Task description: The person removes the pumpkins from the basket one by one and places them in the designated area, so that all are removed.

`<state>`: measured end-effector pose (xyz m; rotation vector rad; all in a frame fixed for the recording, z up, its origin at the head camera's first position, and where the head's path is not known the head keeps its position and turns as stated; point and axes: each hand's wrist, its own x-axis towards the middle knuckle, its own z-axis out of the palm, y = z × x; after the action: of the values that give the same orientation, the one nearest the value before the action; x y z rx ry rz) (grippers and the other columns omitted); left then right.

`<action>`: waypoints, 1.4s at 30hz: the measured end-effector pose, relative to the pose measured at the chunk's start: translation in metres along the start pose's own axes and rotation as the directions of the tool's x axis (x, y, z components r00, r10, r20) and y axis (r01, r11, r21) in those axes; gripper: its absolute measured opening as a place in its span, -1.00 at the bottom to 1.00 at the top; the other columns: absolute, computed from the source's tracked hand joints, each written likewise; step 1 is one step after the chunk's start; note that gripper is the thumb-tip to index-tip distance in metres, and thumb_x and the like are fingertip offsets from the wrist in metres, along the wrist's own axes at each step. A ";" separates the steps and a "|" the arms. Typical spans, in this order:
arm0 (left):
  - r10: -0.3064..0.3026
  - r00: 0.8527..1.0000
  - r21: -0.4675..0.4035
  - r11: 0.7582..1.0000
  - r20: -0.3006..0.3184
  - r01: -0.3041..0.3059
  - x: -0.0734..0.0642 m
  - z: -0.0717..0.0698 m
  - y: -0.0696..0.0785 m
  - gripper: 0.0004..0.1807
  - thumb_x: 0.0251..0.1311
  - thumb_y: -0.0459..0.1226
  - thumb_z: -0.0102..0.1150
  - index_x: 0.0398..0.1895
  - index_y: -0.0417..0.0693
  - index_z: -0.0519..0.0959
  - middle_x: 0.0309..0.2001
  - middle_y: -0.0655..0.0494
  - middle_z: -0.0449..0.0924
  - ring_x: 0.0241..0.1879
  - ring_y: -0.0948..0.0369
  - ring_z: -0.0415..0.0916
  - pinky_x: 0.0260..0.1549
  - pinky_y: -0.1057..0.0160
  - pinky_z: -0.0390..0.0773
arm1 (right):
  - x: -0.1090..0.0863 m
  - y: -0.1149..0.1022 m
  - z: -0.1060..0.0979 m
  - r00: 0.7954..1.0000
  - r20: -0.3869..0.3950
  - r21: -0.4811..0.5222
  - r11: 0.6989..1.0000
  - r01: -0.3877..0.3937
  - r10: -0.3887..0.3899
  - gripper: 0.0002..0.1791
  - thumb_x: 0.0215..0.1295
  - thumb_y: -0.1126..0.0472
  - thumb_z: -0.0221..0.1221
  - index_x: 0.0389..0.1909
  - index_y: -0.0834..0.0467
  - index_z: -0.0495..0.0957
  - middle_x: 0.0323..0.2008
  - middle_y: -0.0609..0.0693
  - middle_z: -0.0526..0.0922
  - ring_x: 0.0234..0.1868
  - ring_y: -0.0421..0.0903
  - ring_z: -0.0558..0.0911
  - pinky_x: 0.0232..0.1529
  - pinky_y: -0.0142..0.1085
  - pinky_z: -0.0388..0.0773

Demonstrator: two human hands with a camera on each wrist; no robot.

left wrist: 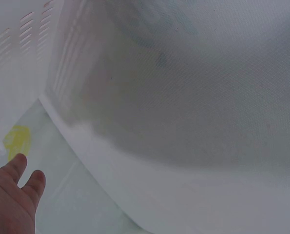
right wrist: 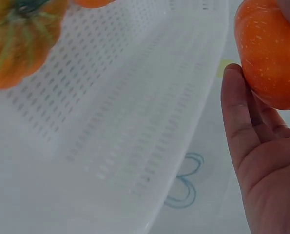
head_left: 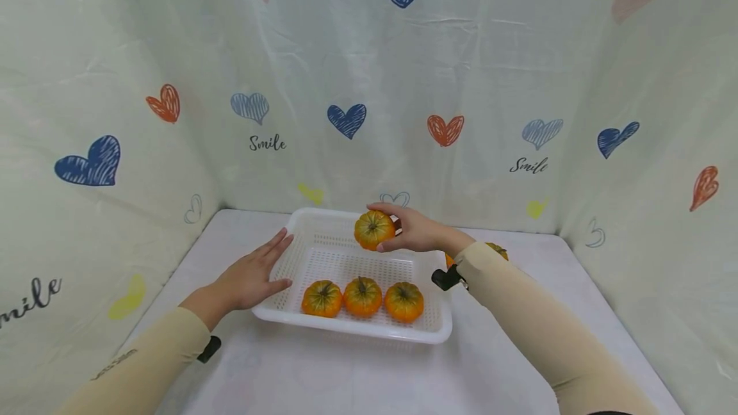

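A white plastic basket (head_left: 352, 322) with perforated walls stands on the table. Three small orange pumpkins sit in a row along its near side: a left one (head_left: 321, 298), a middle one (head_left: 362, 296) and a right one (head_left: 404, 302). Over the basket's far part, my right hand (head_left: 416, 229) holds another pumpkin (head_left: 373, 230) between thumb and fingers; the right wrist view shows this pumpkin (right wrist: 269, 53) against the fingers. My left hand (head_left: 252, 277), fingers extended, rests at the basket's left rim. In the left wrist view, the left hand (left wrist: 13, 195) shows only partly.
Beyond the right forearm, more orange pumpkin (head_left: 497, 250) shows on the table, partly hidden by the sleeve. A white cloth (head_left: 323, 376) covers the table. Curtains printed with hearts (head_left: 346, 122) close off the back and both sides.
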<state>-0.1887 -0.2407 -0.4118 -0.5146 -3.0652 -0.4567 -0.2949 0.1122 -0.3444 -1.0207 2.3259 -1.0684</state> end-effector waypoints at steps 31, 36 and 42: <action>-0.013 1.000 0.003 1.000 0.015 0.013 -0.001 -0.002 0.004 -0.06 0.31 0.01 0.18 0.60 -0.11 -0.03 0.60 -0.08 -0.20 0.44 -0.20 0.11 0.27 -0.28 0.25 | -0.133 0.071 -0.028 0.944 -0.270 0.119 0.980 -0.162 0.189 -0.04 0.18 0.10 0.42 0.54 -0.03 0.13 0.42 0.24 0.23 -0.01 0.14 0.59 -0.13 -0.22 0.68; -0.020 1.000 0.007 1.000 0.020 0.020 -0.001 -0.002 0.003 -0.06 0.31 0.02 0.18 0.60 -0.11 -0.04 0.60 -0.08 -0.21 0.44 -0.20 0.10 0.27 -0.28 0.25 | -0.155 0.083 -0.032 0.920 -0.325 0.123 0.974 -0.191 0.221 -0.06 0.22 0.11 0.40 0.54 0.03 0.11 0.42 0.31 0.19 -0.03 0.16 0.58 -0.18 -0.21 0.68; -0.019 1.000 0.004 1.000 0.009 0.019 0.000 0.000 0.001 -0.05 0.30 0.02 0.19 0.60 -0.10 -0.04 0.60 -0.07 -0.20 0.44 -0.20 0.11 0.27 -0.28 0.26 | -0.178 0.101 -0.039 0.886 -0.387 0.070 0.966 -0.248 0.256 -0.04 0.27 0.02 0.35 0.57 0.09 0.03 0.45 0.32 0.13 0.16 0.32 0.52 0.03 -0.06 0.62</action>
<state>-0.1885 -0.2401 -0.4117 -0.4896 -3.0817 -0.4498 -0.2470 0.3096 -0.3900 -0.5026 2.6627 -1.2775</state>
